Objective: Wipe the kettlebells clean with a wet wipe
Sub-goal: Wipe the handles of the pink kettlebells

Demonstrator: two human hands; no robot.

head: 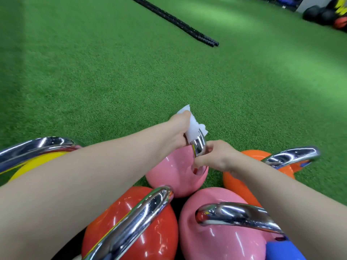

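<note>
Past the red kettlebell (131,222) at six o'clock, our right hand (216,156) grips the far pink kettlebell's (174,175) handle (199,145). Our left hand (176,128) clenches the wipe (191,126) around it at twelve; we should twist firmly along the chrome.

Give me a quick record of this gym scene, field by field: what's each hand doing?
place: green turf floor
left hand: grips white wet wipe wrapped on chrome handle
right hand: holds same handle lower down
kettlebell being wiped: far pink kettlebell
others nearby: red kettlebell, near pink kettlebell, orange kettlebell, yellow kettlebell
background: black ropes
</note>
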